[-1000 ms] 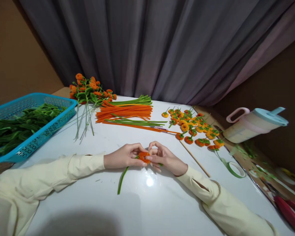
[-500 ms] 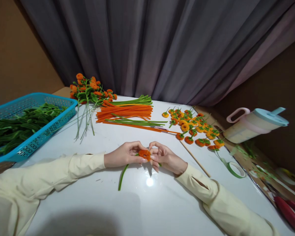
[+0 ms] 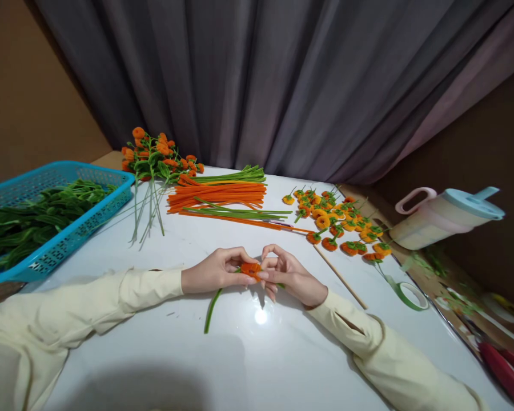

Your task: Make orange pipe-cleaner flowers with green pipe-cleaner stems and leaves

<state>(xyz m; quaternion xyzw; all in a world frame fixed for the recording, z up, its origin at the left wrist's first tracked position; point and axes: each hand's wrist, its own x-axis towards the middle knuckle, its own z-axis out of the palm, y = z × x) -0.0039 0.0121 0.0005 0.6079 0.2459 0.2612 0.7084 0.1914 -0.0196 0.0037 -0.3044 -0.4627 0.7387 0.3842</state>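
Observation:
Above the front middle of the white table, my left hand [image 3: 220, 268] pinches a small orange pipe-cleaner flower [image 3: 251, 269] between thumb and fingers. My right hand [image 3: 289, 274] grips the flower's right side with thumb and fingertips, its index finger arched. A green pipe cleaner [image 3: 212, 311] hangs down below my left hand, and a short bit of green shows under the right one. How the green piece joins the flower is hidden by my fingers. Beyond my hands lies a bundle of orange pipe cleaners [image 3: 220, 194], with green pipe cleaners [image 3: 244, 214] in front.
A blue basket [image 3: 79, 220] of green leaves stands left. Finished orange flowers [image 3: 163, 145] lie at the back left. Several flower heads [image 3: 322, 221], a wooden stick [image 3: 340, 277] and green tape [image 3: 412, 296] are to the right. Further right are a tumbler [image 3: 448, 217] and red-handled pliers [image 3: 501, 368].
The orange flower has tilted slightly between my fingers, so its centre hole shows less. My right fingers have shifted a little; the hanging green end has moved slightly left.

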